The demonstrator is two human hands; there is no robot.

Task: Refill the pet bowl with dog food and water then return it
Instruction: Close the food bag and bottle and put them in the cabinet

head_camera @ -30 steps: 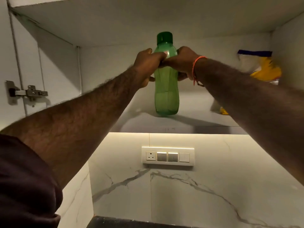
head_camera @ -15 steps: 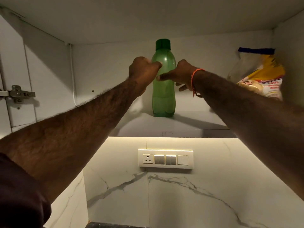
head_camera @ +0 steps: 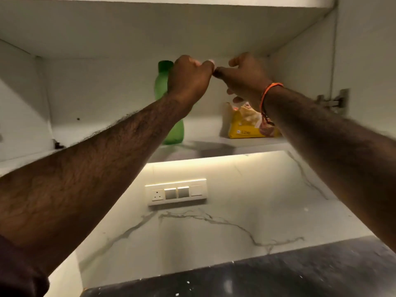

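While both hands meet inside the cupboard
The left hand (head_camera: 189, 77) is a closed fist, the right hand (head_camera: 243, 77) loosely open, both holding nothing; behind them a green bottle (head_camera: 174, 133) stands on the shelf (head_camera: 205, 146) beside a yellow bag (head_camera: 244, 125).

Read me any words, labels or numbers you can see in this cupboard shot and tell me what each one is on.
"12", followed by blurred characters I cannot make out: on the yellow packet on the shelf.
Other print on the yellow packet: too blurred to read.
Green bottle: no text visible.
Switch panel: no text visible.
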